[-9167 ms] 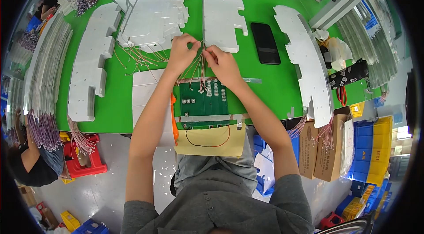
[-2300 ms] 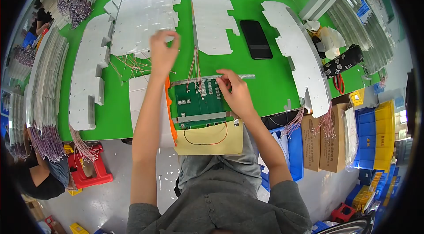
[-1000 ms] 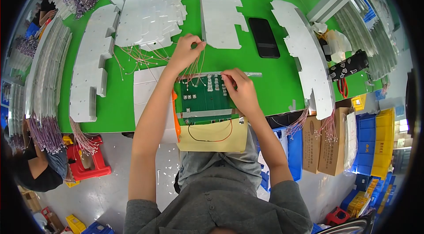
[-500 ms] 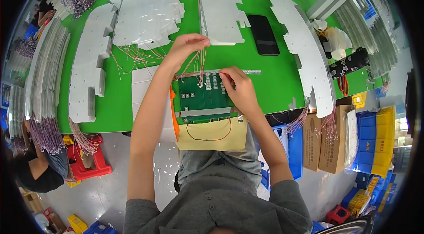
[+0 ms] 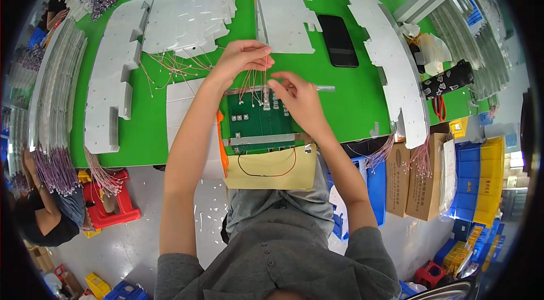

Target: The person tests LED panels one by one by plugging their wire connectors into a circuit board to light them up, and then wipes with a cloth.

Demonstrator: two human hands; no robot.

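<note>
My left hand (image 5: 245,60) is closed on a bundle of thin pinkish wires (image 5: 249,86) with small white plugs at their ends. The wires hang over the top edge of a green circuit board (image 5: 255,127), which has rows of small white sockets (image 5: 239,117). My right hand (image 5: 299,100) is above the board's upper right, thumb and forefinger bent close together beside the hanging wires. Whatever those fingertips hold is too small to make out. Metal strips (image 5: 263,141) cross the board. Below it, a black-and-red wire loop lies on a yellowish sheet (image 5: 266,181).
Long white panels (image 5: 283,11) lie on the green table (image 5: 340,107), some trailing wires. A black phone (image 5: 338,40), a dark patterned bottle (image 5: 447,80) and red-handled scissors (image 5: 439,107) are at the right. Stacked panels (image 5: 54,96) fill the left, near another person's arm (image 5: 48,209).
My right hand has moved left and slightly up from the board's sockets to the hanging wires. My left hand stays closed on the bundle. The view has shifted slightly.
</note>
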